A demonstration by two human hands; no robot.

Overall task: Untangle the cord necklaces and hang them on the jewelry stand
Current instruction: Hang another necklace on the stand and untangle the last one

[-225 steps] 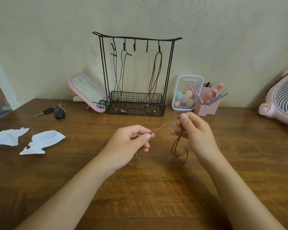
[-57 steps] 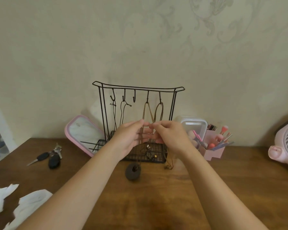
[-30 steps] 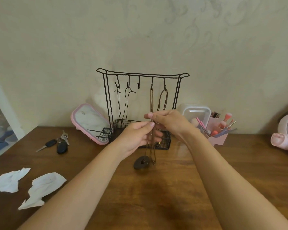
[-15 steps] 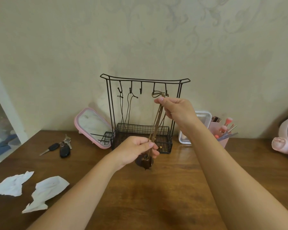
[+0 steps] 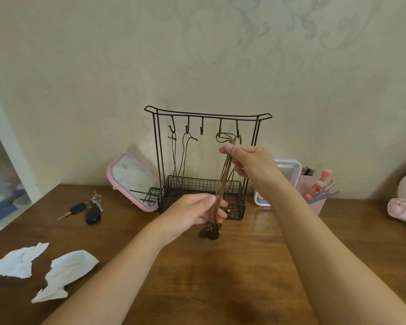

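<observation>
Wooden table (image 5: 220,289) beneath hands gripping brown necklace (image 5: 224,181).

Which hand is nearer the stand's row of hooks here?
Right. The right hand pinches the brown cord necklace just below the hooks; the left hand grips the cords much lower, level with the wire basket.

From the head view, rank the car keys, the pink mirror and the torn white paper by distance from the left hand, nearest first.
From the left hand:
1. Pink mirror, just to its left, leaning by the stand.
2. Car keys, farther left on the table.
3. Torn white paper, far left, near the table's front edge.
</observation>
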